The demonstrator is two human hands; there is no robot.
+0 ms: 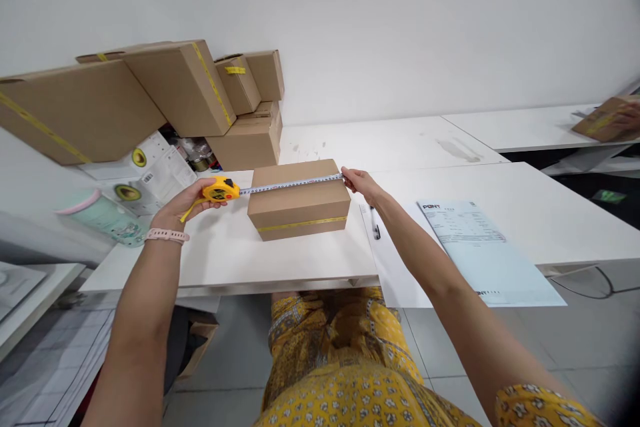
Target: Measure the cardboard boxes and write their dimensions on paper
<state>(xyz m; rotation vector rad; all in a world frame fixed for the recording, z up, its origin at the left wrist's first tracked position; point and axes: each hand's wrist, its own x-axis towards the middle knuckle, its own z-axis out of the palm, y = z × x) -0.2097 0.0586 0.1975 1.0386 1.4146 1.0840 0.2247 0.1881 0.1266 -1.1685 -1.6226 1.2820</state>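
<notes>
A closed cardboard box with a yellow printed strip along its front side lies on the white table. Across its top stretches the blade of a yellow tape measure. My left hand grips the case of the tape measure just off the box's left end; a yellow strap hangs by the fingers. At the box's right end, my right hand pinches the tip of the blade near the top edge. A pen lies on white paper just below my right hand.
Several cardboard boxes are stacked at the back left against the wall. A mint tumbler stands by cartons with avocado pictures. A light blue printed sheet overhangs the table's front edge. Far right, another person's hand touches a box.
</notes>
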